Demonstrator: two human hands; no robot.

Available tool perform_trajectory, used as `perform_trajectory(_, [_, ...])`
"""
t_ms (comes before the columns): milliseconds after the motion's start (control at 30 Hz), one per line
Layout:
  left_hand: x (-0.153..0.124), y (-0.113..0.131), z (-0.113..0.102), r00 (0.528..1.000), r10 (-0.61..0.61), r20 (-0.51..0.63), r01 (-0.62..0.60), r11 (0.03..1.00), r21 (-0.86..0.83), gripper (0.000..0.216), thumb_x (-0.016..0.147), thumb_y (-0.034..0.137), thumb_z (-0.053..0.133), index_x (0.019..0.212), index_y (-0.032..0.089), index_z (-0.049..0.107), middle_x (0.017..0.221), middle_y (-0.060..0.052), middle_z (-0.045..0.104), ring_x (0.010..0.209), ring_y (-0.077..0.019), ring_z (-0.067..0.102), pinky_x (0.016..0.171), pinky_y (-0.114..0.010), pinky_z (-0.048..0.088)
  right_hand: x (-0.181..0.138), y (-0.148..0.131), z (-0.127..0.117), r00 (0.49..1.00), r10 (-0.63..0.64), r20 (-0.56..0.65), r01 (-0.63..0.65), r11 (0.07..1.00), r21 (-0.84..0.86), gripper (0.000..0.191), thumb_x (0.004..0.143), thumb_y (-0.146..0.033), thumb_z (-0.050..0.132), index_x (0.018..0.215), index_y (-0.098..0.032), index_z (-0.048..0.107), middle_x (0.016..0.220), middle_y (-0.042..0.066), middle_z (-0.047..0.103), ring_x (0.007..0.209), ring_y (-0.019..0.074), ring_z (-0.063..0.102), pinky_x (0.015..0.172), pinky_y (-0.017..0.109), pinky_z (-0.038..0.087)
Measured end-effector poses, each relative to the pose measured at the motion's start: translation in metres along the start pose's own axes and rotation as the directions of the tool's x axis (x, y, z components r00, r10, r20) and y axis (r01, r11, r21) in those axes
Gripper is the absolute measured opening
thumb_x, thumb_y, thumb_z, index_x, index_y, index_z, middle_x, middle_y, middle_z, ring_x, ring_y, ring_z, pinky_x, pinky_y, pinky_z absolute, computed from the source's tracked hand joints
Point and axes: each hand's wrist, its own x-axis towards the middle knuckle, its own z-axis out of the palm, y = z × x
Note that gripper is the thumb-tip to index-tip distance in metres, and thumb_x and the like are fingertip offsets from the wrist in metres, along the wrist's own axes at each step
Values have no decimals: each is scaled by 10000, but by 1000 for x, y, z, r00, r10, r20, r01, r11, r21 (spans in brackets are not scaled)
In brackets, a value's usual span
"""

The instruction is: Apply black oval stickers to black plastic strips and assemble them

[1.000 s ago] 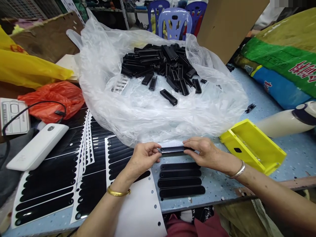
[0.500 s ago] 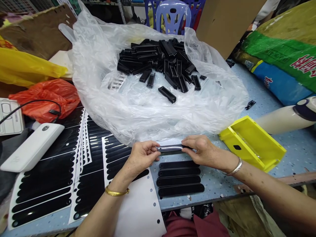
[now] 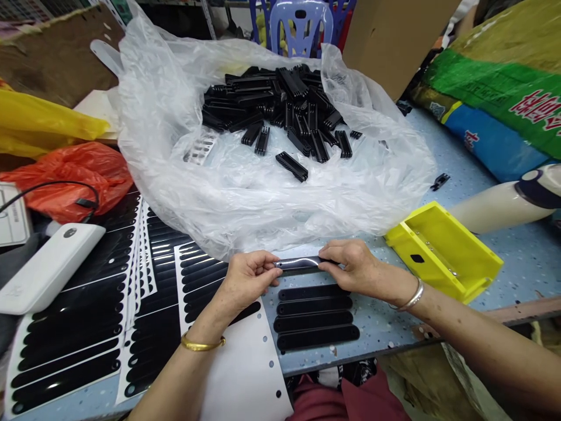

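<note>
Between my two hands is a glossy black strip with rounded ends, held level just above the table. My left hand pinches its left end, where a small hole shows. My right hand grips the right end between thumb and fingers, hiding that tip. Right below lie several matte black strips of similar shape, stacked in a row one under another. To the left, a sheet of black rounded stickers partly passes under my left forearm, with its bare white backing nearest me.
A clear plastic bag spreads over the table, bearing a heap of black slotted parts. On the right are a yellow bin and a bottle. More sticker sheets and a white power bank lie left.
The whole view has shifted slightly, so things sit a little further left. Both hands keep their hold on the glossy strip, which looks nearly unchanged in position over the table.
</note>
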Motion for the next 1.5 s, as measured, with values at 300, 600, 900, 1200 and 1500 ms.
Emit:
perform_trajectory(300, [0, -6, -1, 1000, 22, 20, -22, 1000, -3, 212, 696, 261, 729, 860, 127, 726, 586, -16, 660, 516, -153, 672, 382, -178, 476, -5, 6, -4, 1000, 18, -3, -18, 998, 54, 104, 867, -141, 615, 870, -155, 718, 805, 66, 705, 727, 178, 648, 672, 280, 492])
perform_trajectory(600, [0, -3, 0, 1000, 2, 12, -2, 1000, -29, 219, 680, 247, 732, 852, 114, 709, 572, -13, 651, 515, -160, 675, 372, -177, 468, -4, 5, -3, 999, -1, -42, 3, 999, 41, 95, 863, -160, 626, 869, -174, 720, 809, 65, 713, 734, 183, 653, 684, 285, 506])
perform_trajectory(900, [1, -4, 0, 1000, -2, 19, 2, 1000, -11, 213, 692, 233, 725, 868, 115, 712, 582, -12, 653, 528, -158, 679, 380, -175, 479, 0, -1, -6, 998, 34, 46, -35, 999, 39, 106, 862, -134, 607, 871, -142, 712, 820, 77, 704, 740, 182, 645, 679, 276, 478])
perform_trajectory(1200, [-1, -2, 0, 1000, 24, 19, -24, 1000, -12, 226, 684, 236, 734, 868, 106, 708, 583, -29, 671, 525, -172, 682, 390, -194, 495, -1, 1, -3, 997, 30, 69, -32, 999, 20, 117, 861, -126, 594, 871, -118, 710, 801, 83, 685, 716, 178, 624, 657, 274, 448])
perform_trajectory(1500, [4, 1, 0, 1000, -5, 21, 7, 997, -75, 265, 754, 374, 690, 770, 110, 700, 588, -41, 662, 475, -172, 669, 312, -178, 418, 3, -6, -8, 989, 76, 126, -77, 997, 4, 110, 848, -86, 598, 847, -103, 707, 801, 89, 679, 718, 169, 617, 662, 263, 438])
